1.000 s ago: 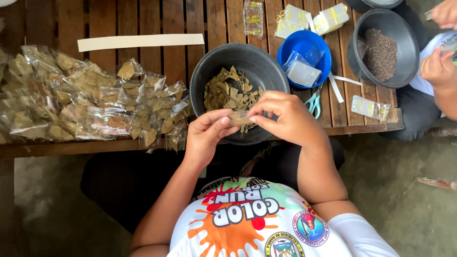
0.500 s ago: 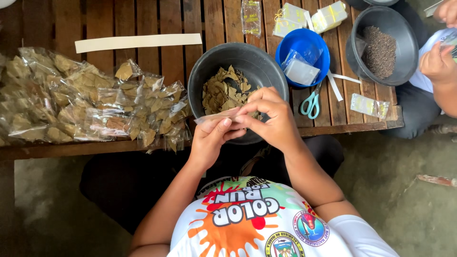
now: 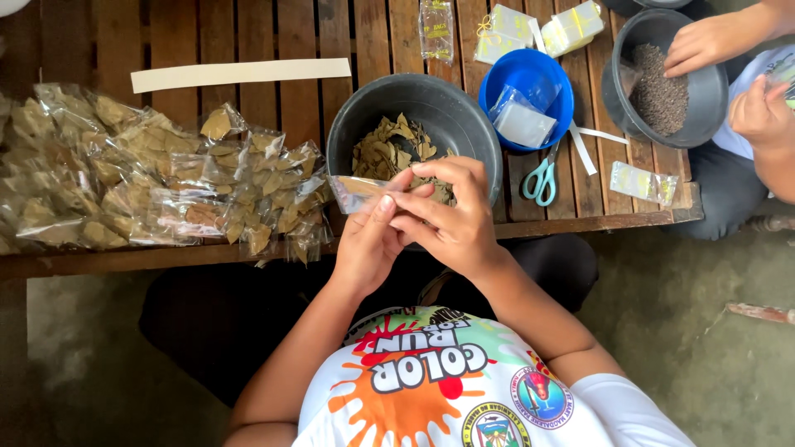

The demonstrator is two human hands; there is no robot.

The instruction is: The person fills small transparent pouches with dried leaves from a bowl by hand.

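So the big wooden slatted table (image 3: 273,33) takes up most of the view, and on its left side there's a huge heap of filled clear packets (image 3: 149,182) of dried leaves. Near the middle sits a dark bowl (image 3: 414,124) of loose dried leaves (image 3: 389,153), with a blue bowl (image 3: 530,99) of empty bags just beside it and teal scissors (image 3: 540,178) below that. Far right, another person's hands work at a second dark bowl (image 3: 658,74) of small dark seeds.

Now the small stuff: both hands meet over the near rim of the leaf bowl. The left hand (image 3: 368,244) and right hand (image 3: 451,219) have their fingertips pinched on 1 small clear packet (image 3: 358,193), which sticks out to the left of the fingers, roughly level, mouth end tucked between the thumbs and forefingers.

My guess is the trick here is keeping the pinch right at the open edge and staying over the bowl so crumbs drop back in. Thin plastic like that probably slips and creases easily, so light, even pressure seems better than squeezing.
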